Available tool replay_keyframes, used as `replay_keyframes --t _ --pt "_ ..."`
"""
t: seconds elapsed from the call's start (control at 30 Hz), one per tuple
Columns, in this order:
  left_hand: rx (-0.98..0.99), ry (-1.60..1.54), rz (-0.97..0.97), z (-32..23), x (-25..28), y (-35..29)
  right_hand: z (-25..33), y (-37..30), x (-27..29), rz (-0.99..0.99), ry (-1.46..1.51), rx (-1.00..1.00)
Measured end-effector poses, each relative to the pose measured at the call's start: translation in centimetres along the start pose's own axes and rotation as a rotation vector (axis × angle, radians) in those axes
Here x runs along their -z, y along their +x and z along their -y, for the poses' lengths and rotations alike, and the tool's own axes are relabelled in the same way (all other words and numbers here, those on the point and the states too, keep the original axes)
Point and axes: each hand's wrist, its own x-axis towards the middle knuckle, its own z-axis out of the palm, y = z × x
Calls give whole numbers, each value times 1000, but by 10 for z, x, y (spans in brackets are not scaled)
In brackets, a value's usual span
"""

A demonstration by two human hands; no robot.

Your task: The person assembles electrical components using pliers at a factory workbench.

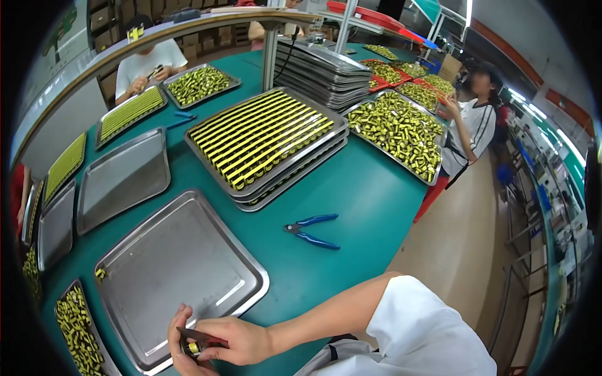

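At the bottom edge, my left hand (pixel 177 346) is closed around a small yellow-wrapped cylindrical part (pixel 192 347), its fingers curled. My right hand (pixel 241 338) grips a dark hand tool (pixel 204 336) that looks like small cutters or pliers, and its tip meets the part in my left hand. Much of the tool is covered by my fingers. Both hands are over the near edge of a large metal tray (pixel 182 250). One or two yellow parts (pixel 100 273) lie at that tray's left edge. Blue-handled cutters (pixel 313 230) rest with handles spread on the green table.
Stacked trays (pixel 266 141) bear neat rows of yellow parts. A heaped tray (pixel 401 135) stands at the right, another (pixel 80 329) at lower left. Bare trays (pixel 125 178) lie leftward, and a tall tray stack (pixel 323 72) stands behind. Other people (pixel 150 62) sit or stand around the table.
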Motion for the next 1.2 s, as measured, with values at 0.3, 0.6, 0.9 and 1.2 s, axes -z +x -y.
replay_keyframes --t 0.3,0.6,0.9,1.2 --pt "19 -2 5 2 6 -3 -8 -3 -8 -48 -39 89" --pt "11 171 -60 15 7 -1 -4 -2 -10 -42 -56 -9" --pt "-96 142 -6 -5 4 5 24 3 2 65 -70 -178" --pt "122 -24 -119 -13 28 15 14 10 16 -114 -236 237"
